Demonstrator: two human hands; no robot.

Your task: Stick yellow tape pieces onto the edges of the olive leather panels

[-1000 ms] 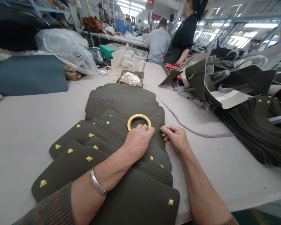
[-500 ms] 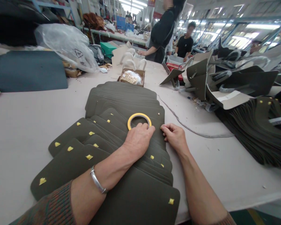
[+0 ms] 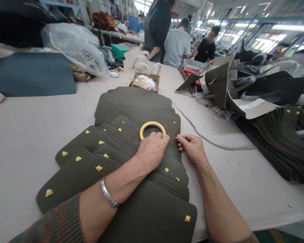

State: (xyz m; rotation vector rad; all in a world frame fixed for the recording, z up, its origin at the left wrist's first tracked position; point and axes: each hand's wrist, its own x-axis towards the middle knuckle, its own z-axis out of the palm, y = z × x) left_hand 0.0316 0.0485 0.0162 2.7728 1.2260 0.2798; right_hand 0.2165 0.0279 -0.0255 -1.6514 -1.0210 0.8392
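My left hand (image 3: 152, 148) is closed around the near side of a roll of yellow tape (image 3: 142, 130), above a fanned stack of dark olive panels (image 3: 131, 101). To its right, my right hand (image 3: 191, 145) pinches a small bit of yellow tape (image 3: 176, 137) at the stack's right edge; most of that bit is hidden by the fingertips. Small yellow tape pieces (image 3: 99, 168) are stuck on several panels. A small metal stud (image 3: 174, 123) shows on the panel just beyond my right hand.
A box of gold studs (image 3: 145, 82) stands behind the stack. On the right lie olive strips (image 3: 271, 148) and bag parts (image 3: 218, 81). A cord (image 3: 205, 138) curves across the table. At left are a plastic bag (image 3: 73, 47) and a blue-grey sheet (image 3: 32, 74). People work beyond.
The whole view has shifted slightly, so the table things appear a little further right. Both hands keep nearly the same places and grips. A person in the background has moved left, uncovering another.
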